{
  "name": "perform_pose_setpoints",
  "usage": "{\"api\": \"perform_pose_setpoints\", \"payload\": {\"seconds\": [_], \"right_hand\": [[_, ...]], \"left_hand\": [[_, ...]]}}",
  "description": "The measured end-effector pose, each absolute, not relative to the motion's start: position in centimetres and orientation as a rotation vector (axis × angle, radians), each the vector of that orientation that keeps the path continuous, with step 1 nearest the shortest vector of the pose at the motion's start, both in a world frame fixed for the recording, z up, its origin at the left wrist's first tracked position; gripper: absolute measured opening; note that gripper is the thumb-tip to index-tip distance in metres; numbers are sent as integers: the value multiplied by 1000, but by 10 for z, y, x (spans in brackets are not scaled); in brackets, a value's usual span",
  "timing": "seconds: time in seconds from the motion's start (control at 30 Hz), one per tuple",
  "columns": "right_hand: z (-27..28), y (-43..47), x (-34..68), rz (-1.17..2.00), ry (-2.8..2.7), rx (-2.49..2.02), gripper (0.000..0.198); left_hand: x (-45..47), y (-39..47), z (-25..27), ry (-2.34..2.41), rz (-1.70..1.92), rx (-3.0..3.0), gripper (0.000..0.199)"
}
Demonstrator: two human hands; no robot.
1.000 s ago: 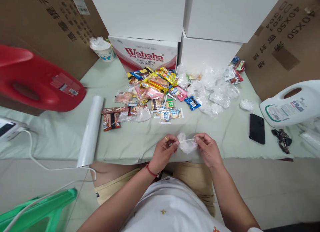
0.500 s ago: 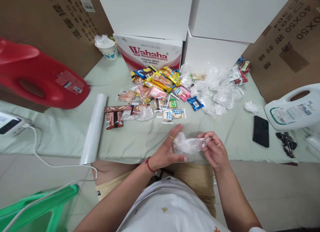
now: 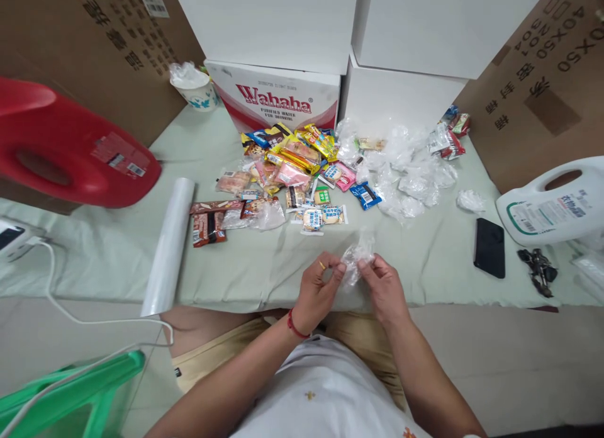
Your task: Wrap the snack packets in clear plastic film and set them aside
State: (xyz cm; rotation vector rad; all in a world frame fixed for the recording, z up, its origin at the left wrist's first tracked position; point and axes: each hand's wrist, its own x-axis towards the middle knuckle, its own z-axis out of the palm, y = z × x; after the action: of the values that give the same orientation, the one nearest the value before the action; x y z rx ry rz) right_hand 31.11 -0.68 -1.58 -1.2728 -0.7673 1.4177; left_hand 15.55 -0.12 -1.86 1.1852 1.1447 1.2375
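A crumpled clear plastic bag is stretched between my two hands, over the near edge of the cloth-covered table. My left hand pinches its left side between thumb and fingers. On the other side, my right hand grips it with thumb and fingertips. Beyond the hands lie wrapped biscuits and a heap of colourful snack packets. To the right of that heap spreads a pile of crumpled clear bags. Whether anything is inside the held bag is hidden by its folds.
At the left are a plastic-film roll, a red jug and a paper cup. At the right lie a phone, keys and a white jug. Boxes, including a Wahaha carton, wall the back.
My left hand has gone from spread open to pinching the plastic bag. Both hands are closer together, and the bag now stands more upright between them. The whole view has shifted slightly.
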Motion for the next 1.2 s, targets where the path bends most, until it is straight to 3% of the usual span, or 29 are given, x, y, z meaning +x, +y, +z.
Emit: {"api": "perform_pose_setpoints", "payload": {"seconds": [0.17, 0.37, 0.57, 0.73, 1.0, 1.2], "right_hand": [[-10, 4, 318, 1541, -717, -1252, 42], [-12, 15, 342, 1456, -597, -1245, 44], [-17, 16, 308, 1478, -671, -1322, 71], [-17, 31, 296, 1355, -769, -1342, 47], [-7, 26, 322, 1427, -795, -1383, 42], [-9, 19, 335, 1181, -898, -1401, 34]], "left_hand": [[148, 10, -16, 1038, 1335, 610, 45], [127, 20, -7, 991, 1355, 555, 46], [137, 7, -6, 903, 1283, 761, 34], [131, 3, -3, 876, 1226, 678, 27], [101, 18, -15, 813, 1290, 245, 21], [90, 27, -23, 844, 1357, 75, 21]]}}
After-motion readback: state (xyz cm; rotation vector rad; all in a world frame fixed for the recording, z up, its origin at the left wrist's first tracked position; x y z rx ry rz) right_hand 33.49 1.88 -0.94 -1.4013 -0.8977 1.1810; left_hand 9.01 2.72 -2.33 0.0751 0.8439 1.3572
